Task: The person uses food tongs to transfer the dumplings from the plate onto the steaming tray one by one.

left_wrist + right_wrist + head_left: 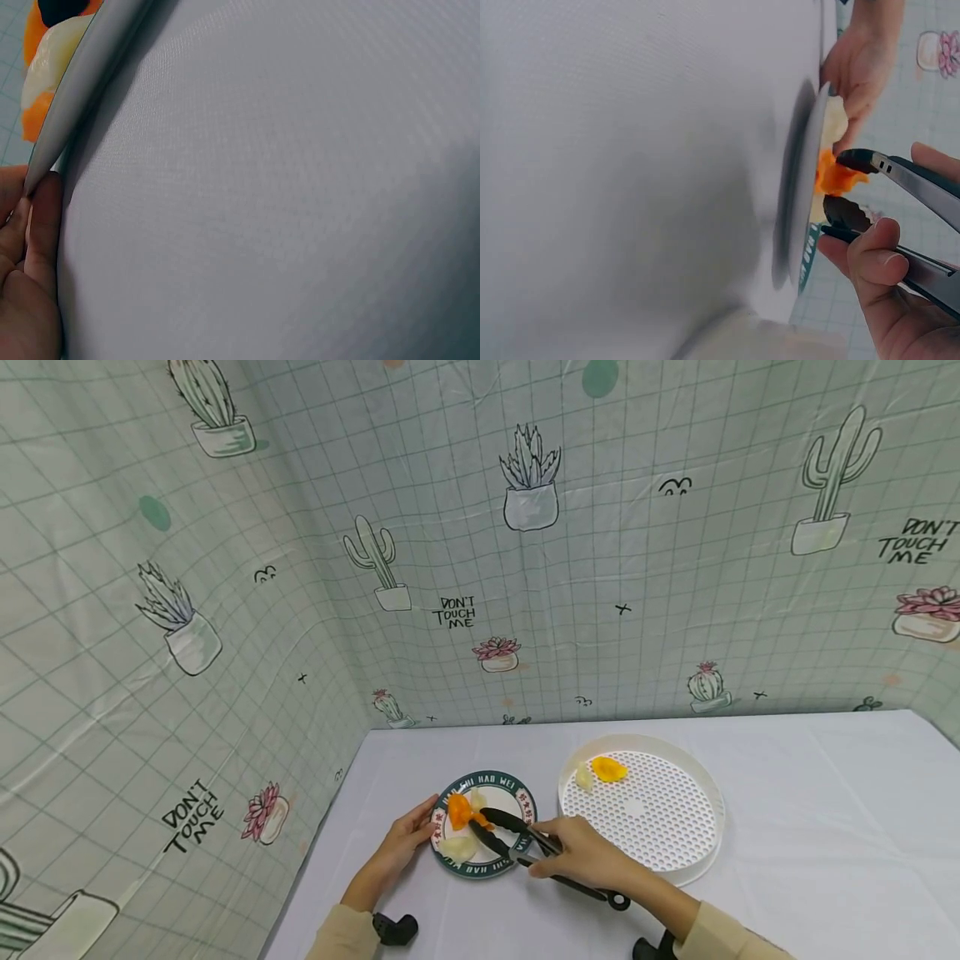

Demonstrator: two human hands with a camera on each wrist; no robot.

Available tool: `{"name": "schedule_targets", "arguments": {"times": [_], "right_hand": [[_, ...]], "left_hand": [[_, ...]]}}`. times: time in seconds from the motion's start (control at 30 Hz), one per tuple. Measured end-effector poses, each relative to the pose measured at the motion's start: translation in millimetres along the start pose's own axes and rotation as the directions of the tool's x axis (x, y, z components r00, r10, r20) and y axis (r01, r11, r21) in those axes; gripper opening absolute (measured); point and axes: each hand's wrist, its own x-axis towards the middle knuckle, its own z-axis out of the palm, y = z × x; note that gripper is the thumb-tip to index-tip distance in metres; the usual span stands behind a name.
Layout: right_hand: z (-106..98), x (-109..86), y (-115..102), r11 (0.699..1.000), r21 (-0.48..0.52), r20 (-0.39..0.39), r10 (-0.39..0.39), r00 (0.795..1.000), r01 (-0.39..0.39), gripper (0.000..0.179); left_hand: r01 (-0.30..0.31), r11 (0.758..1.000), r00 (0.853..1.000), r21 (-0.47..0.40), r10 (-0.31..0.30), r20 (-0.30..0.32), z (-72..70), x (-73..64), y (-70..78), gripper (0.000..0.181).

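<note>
My left hand (407,833) pinches the left rim of a round plate (487,777) with a green lettered border; the left wrist view shows thumb and fingers on the rim (82,82). On the plate lie soft orange pieces (459,811) and pale yellow pieces (457,848), which look like fruit. My right hand (581,850) grips black-tipped metal tongs (517,855). Their tips are apart over the plate, on either side of an orange piece (838,177) in the right wrist view. Whether they touch it, I cannot tell.
Right of the plate stands a round white tray (715,793) with a perforated base. A yellow-orange piece (609,769) and a pale piece (584,777) lie at its far left. The white-covered table (825,843) ends at a cactus-print cloth (600,568) behind and at left.
</note>
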Motion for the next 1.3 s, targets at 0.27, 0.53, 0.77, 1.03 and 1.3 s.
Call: {"name": "schedule_targets", "arguments": {"times": [0.27, 0.53, 0.77, 1.03, 1.3], "right_hand": [[-19, -12.8, -4, 1.0, 0.008, -0.039, -0.019, 0.999, 0.02, 0.063], [-39, -34.8, -5, 1.0, -0.008, -0.095, -0.023, 0.995, 0.022, 0.066], [-53, -54.1, 2, 0.999, -0.022, -0.119, -0.029, 0.992, 0.027, 0.065], [-68, -74.3, 11, 0.999, -0.045, -0.147, -0.035, 0.988, 0.029, 0.064], [-82, -89.3, 21, 0.998, -0.054, -0.151, -0.026, 0.988, 0.018, 0.062]], "left_hand": [[0.003, 1.0, 1.0, 0.005, -0.003, -0.002, 0.7, 4.4, -0.7, 0.05], [0.005, 1.0, 1.0, 0.012, -0.005, -0.012, 0.9, 3.2, 0.6, 0.05], [-0.006, 1.0, 1.0, 0.016, 0.006, -0.002, 0.4, 2.2, 2.8, 0.049], [-0.008, 1.0, 1.0, 0.004, 0.008, 0.001, -0.4, 1.2, -0.1, 0.05], [-0.009, 1.0, 1.0, 0.004, 0.009, 0.0, 0.5, 0.2, -0.9, 0.051]]}}
